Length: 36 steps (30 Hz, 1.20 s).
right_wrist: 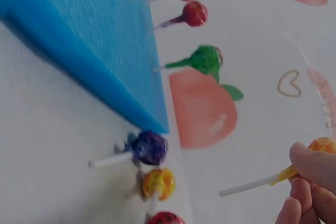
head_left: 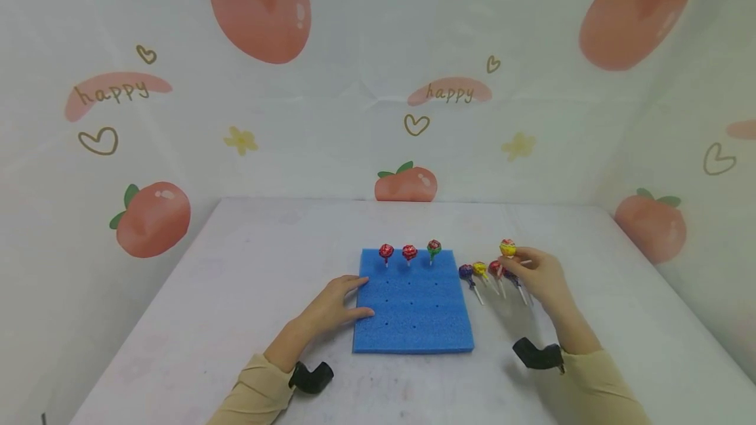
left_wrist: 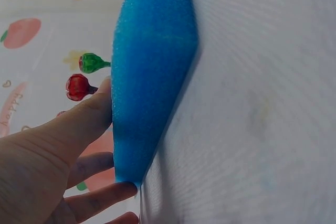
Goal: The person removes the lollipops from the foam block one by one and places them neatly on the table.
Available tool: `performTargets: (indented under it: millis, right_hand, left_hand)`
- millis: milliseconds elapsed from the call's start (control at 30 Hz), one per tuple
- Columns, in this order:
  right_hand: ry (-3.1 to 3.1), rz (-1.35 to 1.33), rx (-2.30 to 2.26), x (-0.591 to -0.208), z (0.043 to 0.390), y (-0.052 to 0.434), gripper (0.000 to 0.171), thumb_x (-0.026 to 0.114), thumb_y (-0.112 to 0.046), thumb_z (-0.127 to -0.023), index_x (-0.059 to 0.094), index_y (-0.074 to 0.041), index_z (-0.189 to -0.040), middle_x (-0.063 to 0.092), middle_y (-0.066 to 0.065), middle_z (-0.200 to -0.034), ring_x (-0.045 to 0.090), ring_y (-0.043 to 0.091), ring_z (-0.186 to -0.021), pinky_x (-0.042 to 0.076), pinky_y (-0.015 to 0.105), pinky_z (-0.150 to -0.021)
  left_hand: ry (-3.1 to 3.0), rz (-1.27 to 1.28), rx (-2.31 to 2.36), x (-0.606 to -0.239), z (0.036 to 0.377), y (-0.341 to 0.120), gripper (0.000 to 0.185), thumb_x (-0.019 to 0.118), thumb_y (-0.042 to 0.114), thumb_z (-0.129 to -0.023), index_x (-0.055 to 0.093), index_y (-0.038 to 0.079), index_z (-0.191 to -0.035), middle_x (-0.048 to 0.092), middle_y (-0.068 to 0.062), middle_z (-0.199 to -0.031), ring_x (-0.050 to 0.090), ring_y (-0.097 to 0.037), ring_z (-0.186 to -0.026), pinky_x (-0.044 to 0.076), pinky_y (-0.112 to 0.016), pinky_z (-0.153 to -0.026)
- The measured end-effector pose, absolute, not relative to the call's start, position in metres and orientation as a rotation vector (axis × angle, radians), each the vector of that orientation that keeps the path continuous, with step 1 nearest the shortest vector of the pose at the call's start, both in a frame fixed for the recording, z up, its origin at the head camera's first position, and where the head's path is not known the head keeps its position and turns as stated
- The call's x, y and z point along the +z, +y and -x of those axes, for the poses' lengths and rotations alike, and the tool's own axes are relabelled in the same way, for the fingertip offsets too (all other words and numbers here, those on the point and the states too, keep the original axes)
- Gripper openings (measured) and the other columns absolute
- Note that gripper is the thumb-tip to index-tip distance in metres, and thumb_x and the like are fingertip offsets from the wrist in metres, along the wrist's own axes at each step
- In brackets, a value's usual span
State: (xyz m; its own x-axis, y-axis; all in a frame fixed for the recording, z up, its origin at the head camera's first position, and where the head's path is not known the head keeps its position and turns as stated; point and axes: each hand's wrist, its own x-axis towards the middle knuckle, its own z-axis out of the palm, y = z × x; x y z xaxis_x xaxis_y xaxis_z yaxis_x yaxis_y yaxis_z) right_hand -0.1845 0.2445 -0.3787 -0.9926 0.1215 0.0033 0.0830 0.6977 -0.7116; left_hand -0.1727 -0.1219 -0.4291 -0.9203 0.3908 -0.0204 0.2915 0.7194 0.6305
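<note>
On the worktop (head_left: 236,294) our left hand (head_left: 336,307) lies flat-fingered against the blue foam block (head_left: 413,307), steadying its left edge; our right hand (head_left: 540,277) pinches a yellow lollipop (head_left: 507,248) just right of the block. We'd keep the stick vertical, aim at the free hole beside the green lollipop (head_left: 434,248), and push straight down.

Matt, porous blue foam block (head_left: 413,303); glossy foil-wrapped lollipops (head_left: 480,270).
</note>
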Motion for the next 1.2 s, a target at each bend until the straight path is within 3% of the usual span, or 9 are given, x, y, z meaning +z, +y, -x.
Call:
performTargets:
  millis: [167,367,833,1200]
  right_hand:
    - [-2.859,0.204,1.164,-0.377,0.183,0.261,0.056,0.056,-0.042,-0.091,0.053,0.003,-0.125,0.054,0.027,-0.123,0.055,0.043,-0.111,0.051,0.048,-0.087]
    - [-2.826,0.305,1.182,-0.378,0.181,0.279,0.058,0.053,-0.043,-0.092,0.051,0.004,-0.127,0.05,0.03,-0.127,0.05,0.045,-0.114,0.047,0.054,-0.087]
    - [-2.822,0.45,1.191,-0.39,0.18,0.3,0.061,0.052,-0.041,-0.093,0.046,0.008,-0.13,0.045,0.031,-0.129,0.043,0.045,-0.116,0.046,0.054,-0.087]
    - [-2.943,0.54,1.228,-0.4,0.184,0.313,0.072,0.052,-0.05,-0.09,0.047,0.011,-0.128,0.04,0.034,-0.134,0.042,0.045,-0.115,0.044,0.055,-0.09]
  left_hand:
    - [2.768,-0.565,0.972,-0.43,0.172,-0.122,0.066,0.07,0.034,-0.082,0.047,0.005,-0.136,0.047,-0.019,-0.138,0.041,-0.037,-0.131,0.036,-0.052,-0.108]
    - [2.773,-0.58,0.957,-0.43,0.172,-0.123,0.066,0.07,0.035,-0.081,0.048,0.004,-0.136,0.048,-0.019,-0.138,0.041,-0.037,-0.131,0.037,-0.053,-0.107]
    - [2.784,-0.534,0.968,-0.431,0.172,-0.122,0.067,0.071,0.036,-0.081,0.048,0.006,-0.136,0.048,-0.018,-0.138,0.042,-0.036,-0.131,0.038,-0.052,-0.107]
    - [2.772,-0.542,0.979,-0.43,0.172,-0.122,0.067,0.071,0.035,-0.081,0.047,0.005,-0.136,0.048,-0.018,-0.138,0.042,-0.036,-0.131,0.037,-0.052,-0.107]
